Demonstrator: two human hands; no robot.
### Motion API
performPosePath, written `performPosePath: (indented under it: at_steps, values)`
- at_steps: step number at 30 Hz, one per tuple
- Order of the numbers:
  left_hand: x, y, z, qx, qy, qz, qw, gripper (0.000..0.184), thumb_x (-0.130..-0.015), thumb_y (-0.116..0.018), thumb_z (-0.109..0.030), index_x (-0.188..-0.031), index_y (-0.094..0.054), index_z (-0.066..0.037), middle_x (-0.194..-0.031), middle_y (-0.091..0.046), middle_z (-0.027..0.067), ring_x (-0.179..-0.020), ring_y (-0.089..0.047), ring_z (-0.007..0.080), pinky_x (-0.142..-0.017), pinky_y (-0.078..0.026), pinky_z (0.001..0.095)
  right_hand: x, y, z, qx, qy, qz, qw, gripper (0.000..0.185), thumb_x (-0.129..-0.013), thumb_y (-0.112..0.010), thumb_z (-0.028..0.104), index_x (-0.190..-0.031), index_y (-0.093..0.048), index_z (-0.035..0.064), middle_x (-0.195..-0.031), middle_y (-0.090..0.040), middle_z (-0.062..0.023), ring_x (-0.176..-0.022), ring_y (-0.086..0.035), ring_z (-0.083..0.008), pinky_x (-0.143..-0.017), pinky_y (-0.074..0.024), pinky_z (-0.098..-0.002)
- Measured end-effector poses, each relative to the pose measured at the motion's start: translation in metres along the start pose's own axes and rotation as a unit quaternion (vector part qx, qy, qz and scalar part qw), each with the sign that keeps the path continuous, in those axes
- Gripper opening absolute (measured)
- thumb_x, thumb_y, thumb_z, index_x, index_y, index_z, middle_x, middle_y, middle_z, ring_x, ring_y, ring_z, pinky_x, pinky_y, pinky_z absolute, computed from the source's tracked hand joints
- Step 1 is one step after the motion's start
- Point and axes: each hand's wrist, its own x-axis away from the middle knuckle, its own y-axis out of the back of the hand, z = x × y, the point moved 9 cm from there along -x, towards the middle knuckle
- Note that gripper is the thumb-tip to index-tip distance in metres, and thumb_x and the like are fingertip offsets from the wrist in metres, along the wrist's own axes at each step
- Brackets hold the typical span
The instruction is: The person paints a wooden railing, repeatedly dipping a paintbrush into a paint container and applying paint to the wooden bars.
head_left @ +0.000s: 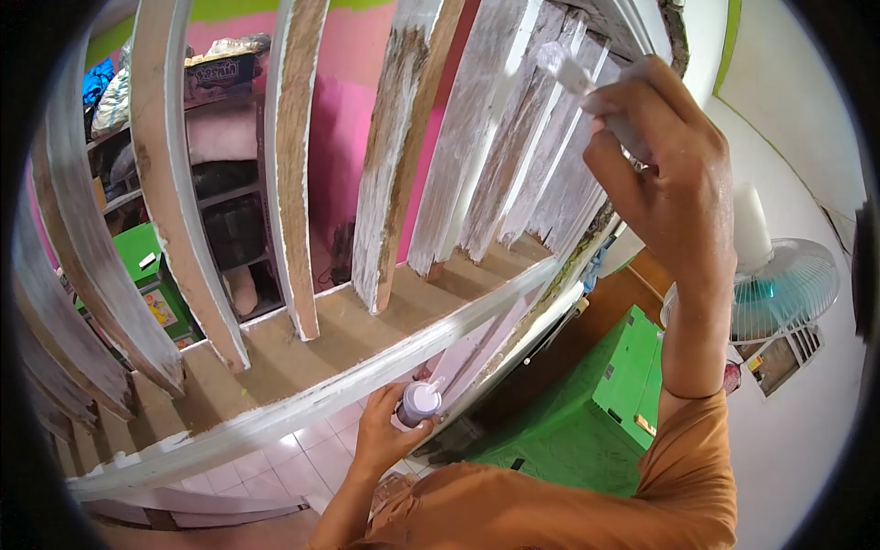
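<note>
My right hand (665,160) is raised at the upper right with its fingers closed around a paintbrush (566,70). The whitened bristles point up and left, close to the far wooden slats (527,119); whether they touch wood I cannot tell. Lower down, my left hand (383,433) grips a small jar of white paint (421,403), with its open top facing me. Several upright slats carry streaky white paint, while bare brown wood shows on others such as this slat (295,165). They stand on a horizontal rail (348,335) with a white front edge.
Behind the slats, a dark shelf (225,197) holds bags and cloth beside a pink wall (335,137). A large green box (587,394) lies below my right arm. To the right, a fan (788,289) is near the white wall (797,449). Pale floor tiles (302,463) show below.
</note>
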Motion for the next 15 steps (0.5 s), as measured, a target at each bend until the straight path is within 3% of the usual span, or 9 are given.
performPosePath:
  at_steps: [3, 6, 10, 12, 15]
  values:
    - [0.000, 0.003, -0.001, -0.008, -0.006, -0.009, 1.000, 0.054, -0.073, -0.089, -0.020, -0.121, -0.070, -0.003, -0.116, -0.067, 0.0118, -0.104, -0.065, 0.0263, -0.085, -0.053, 0.0363, 0.016, -0.024, 0.016, -0.020, 0.007, 0.139, 0.990, 0.014, -0.081, -0.071, 0.001, -0.095, -0.067, -0.0002, -0.088, -0.059, -0.0119, -0.070, -0.064, -0.0316, -0.066, -0.0527, -0.0400]
    - [0.002, 0.006, -0.001, -0.006, -0.006, -0.013, 1.000, 0.055, -0.074, -0.089, -0.020, -0.121, -0.070, -0.002, -0.117, -0.066, 0.0122, -0.105, -0.065, 0.0265, -0.085, -0.053, 0.0367, 0.025, -0.031, 0.022, -0.095, 0.016, 0.166, 0.981, 0.015, -0.080, -0.070, 0.001, -0.095, -0.067, 0.0003, -0.087, -0.057, -0.0121, -0.070, -0.065, -0.0316, -0.065, -0.0525, -0.0403]
    - [0.003, 0.006, 0.002, -0.002, 0.000, -0.010, 1.000, 0.056, -0.074, -0.089, -0.019, -0.123, -0.069, -0.002, -0.118, -0.066, 0.0119, -0.105, -0.066, 0.0265, -0.087, -0.054, 0.0367, 0.010, -0.012, 0.002, -0.018, -0.002, 0.028, 0.999, 0.016, -0.081, -0.067, -0.002, -0.097, -0.068, 0.0004, -0.087, -0.058, -0.0096, -0.068, -0.064, -0.0256, -0.063, -0.0533, -0.0350]
    - [0.004, 0.007, 0.003, -0.009, -0.001, -0.009, 1.000, 0.055, -0.074, -0.089, -0.019, -0.123, -0.069, -0.003, -0.118, -0.066, 0.0118, -0.106, -0.066, 0.0263, -0.087, -0.054, 0.0367, 0.016, -0.015, 0.015, 0.007, -0.002, 0.068, 0.998, 0.016, -0.081, -0.069, -0.002, -0.097, -0.068, 0.0008, -0.090, -0.061, -0.0086, -0.070, -0.066, -0.0242, -0.064, -0.0562, -0.0348]
    - [0.004, 0.009, 0.000, -0.010, 0.004, -0.007, 1.000, 0.055, -0.074, -0.089, -0.019, -0.123, -0.069, -0.003, -0.119, -0.066, 0.0117, -0.107, -0.066, 0.0260, -0.088, -0.054, 0.0367, 0.032, -0.046, 0.048, 0.002, 0.057, 0.215, 0.975, 0.016, -0.081, -0.072, 0.000, -0.095, -0.067, 0.0016, -0.094, -0.064, -0.0087, -0.074, -0.069, -0.0255, -0.065, -0.0585, -0.0395]
